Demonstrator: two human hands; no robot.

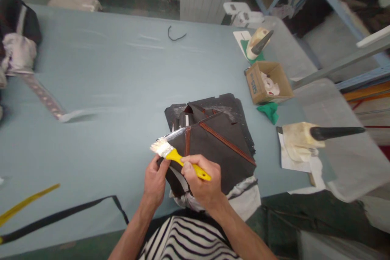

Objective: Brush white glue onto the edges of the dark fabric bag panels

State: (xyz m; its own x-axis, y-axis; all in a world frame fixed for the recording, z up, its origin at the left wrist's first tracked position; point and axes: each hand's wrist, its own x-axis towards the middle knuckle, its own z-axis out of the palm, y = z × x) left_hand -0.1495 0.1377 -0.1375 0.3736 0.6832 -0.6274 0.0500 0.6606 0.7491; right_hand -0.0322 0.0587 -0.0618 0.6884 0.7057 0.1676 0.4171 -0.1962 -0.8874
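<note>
My right hand (202, 174) is closed round the yellow handle of a paintbrush (175, 156). Its pale, coated bristles meet the edge of a dark fabric piece (219, 146) that has reddish-brown trim strips. A wet whitish smear shows along that edge. My left hand (156, 178) pinches the left corner of the same fabric piece between thumb and fingers, just below the bristles. Under the fabric lies a dark flat board (234, 107) with whitish residue on it. Pale crumpled material (245, 201) shows at the near side.
A cardboard box (254, 85) with white rolls stands at the right, between two black-handled tools (335, 133) wrapped in stained cloth. Green cloth (269, 111) lies beside the box. Black (70, 211) and yellow straps (30, 203) lie at left. A co-worker's gloved hand (18, 53) is at far left.
</note>
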